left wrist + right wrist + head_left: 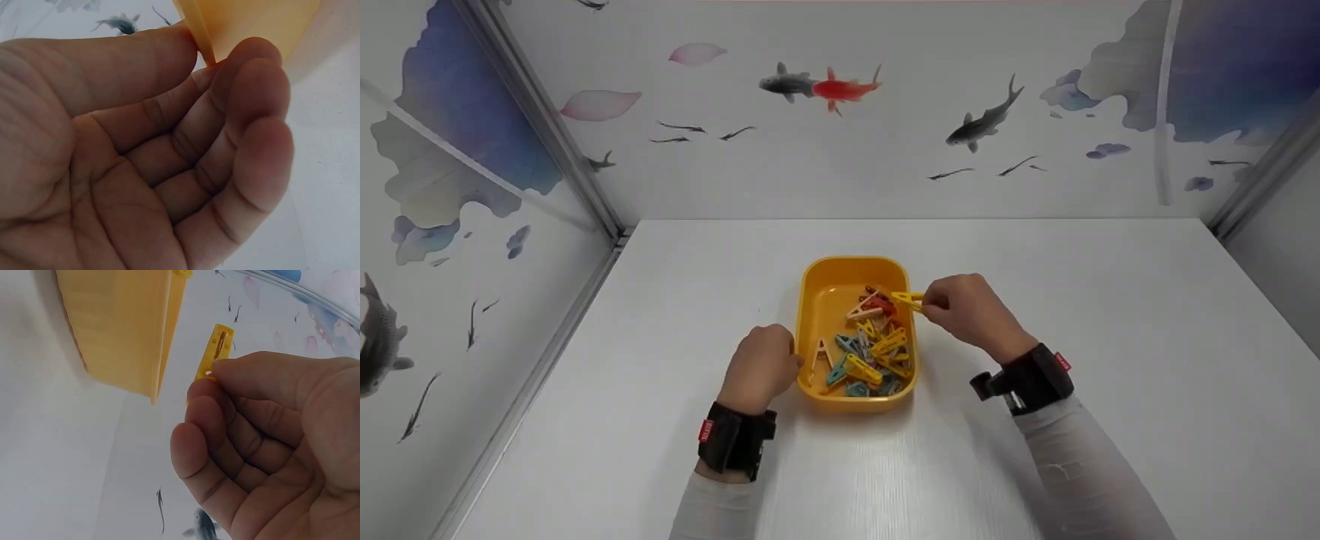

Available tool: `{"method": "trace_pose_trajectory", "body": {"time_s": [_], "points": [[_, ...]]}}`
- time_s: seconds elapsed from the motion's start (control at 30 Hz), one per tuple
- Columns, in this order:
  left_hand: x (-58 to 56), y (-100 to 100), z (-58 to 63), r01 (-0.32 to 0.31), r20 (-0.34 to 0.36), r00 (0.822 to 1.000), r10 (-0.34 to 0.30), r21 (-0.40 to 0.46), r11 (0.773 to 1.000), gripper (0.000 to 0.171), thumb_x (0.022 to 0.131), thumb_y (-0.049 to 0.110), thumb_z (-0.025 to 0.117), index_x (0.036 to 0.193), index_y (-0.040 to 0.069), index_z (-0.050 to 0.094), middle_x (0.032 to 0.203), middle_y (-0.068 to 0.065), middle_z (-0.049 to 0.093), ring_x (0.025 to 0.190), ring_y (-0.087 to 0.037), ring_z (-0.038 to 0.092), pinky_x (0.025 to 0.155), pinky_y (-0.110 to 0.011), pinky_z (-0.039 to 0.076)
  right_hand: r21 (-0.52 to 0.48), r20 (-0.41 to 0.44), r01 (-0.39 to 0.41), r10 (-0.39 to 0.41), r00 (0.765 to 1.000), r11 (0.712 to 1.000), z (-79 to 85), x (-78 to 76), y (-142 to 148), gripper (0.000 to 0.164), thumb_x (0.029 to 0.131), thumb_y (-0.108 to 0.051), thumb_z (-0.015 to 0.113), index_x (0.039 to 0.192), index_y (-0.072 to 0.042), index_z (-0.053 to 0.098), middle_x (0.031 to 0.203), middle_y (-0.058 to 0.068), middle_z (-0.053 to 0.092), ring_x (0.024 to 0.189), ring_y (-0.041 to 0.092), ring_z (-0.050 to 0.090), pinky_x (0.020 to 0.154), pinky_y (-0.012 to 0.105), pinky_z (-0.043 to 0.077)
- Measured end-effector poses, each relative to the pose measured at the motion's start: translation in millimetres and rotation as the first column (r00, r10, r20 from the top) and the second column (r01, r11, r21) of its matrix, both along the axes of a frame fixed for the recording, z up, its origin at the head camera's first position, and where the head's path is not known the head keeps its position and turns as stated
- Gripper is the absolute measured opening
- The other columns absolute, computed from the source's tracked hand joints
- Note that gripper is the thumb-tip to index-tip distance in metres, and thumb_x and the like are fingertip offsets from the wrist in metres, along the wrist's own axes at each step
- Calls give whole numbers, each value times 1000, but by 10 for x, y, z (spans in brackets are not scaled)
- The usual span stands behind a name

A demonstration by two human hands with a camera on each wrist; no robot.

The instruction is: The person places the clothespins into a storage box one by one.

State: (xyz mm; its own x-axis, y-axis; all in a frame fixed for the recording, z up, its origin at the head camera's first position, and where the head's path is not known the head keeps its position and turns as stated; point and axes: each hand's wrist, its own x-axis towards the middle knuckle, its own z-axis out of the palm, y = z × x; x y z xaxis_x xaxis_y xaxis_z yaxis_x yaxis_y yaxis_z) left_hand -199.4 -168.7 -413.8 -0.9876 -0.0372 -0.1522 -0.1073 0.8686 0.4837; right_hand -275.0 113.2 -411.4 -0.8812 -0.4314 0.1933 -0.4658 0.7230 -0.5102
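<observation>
A yellow plastic tub (826,311) stands on the table, with a pile of small clothespins in it. My left hand (761,366) is at the tub's left side; in the left wrist view its thumb and forefinger pinch the tub's rim (198,31), the other fingers curled loosely below. Just beyond the right rim, my right hand (973,313) pinches a yellow clothespin (218,346) between thumb and forefinger. The clothespin's tip points left, overlapping the tub's rim in the head view. Its handle end is partly hidden by the fingers.
Inside the tub lie yellow clothespins (889,343), teal ones, red ones toward the far right and a pale pink one (864,311). The white table (690,277) is bounded by a back wall (840,180) and side walls printed with fish.
</observation>
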Motion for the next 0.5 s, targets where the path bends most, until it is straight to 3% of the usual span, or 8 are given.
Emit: {"method": "trace_pose_trajectory", "body": {"time_s": [0.27, 0.5], "points": [[4, -8, -4, -12, 23, 1000, 12, 3, 1000, 12, 95, 10, 72, 91, -1, 73, 72, -7, 60, 65, -21, 54, 58, -29, 42, 6, 11, -19, 19, 1000, 1000, -48, -36, -175, 12, 94, -6, 67, 92, -3, 79, 81, 6, 69, 68, 18, 55, 64, 32, 46], [-4, 1, 8, -22, 39, 999, 22, 6, 1000, 13, 96, 11, 72, 95, -2, 73, 75, -8, 61, 68, -22, 55, 60, -30, 43, 0, 31, -5, 5, 1000, 1000, -46, -48, -158, 13, 94, -5, 66, 93, -4, 79, 80, 5, 67, 70, 19, 54, 65, 33, 45]]}}
